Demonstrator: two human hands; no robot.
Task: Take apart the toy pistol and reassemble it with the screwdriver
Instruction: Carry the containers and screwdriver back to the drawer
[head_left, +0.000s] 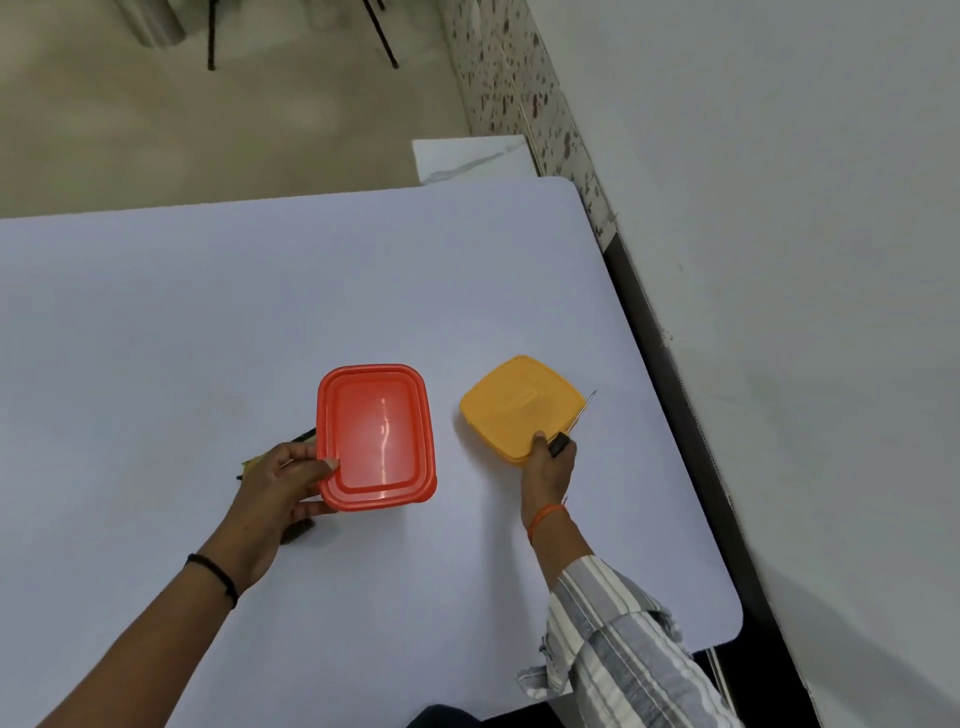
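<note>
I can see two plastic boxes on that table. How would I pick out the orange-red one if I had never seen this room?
Start at the big white table that fills the middle of the view. Two lidded boxes sit near its centre, with the orange-red container on the left, gripped at its near corner by the left hand. It is rectangular with a glossy stepped lid, while the yellow container under the right hand looks flatter and squarer.

Red box (376, 436) is shiny smooth plastic, yellow lid (519, 402) more matt plastic, surface (208, 312) plain matt, screwdriver (581, 413) shaft metal.
</note>
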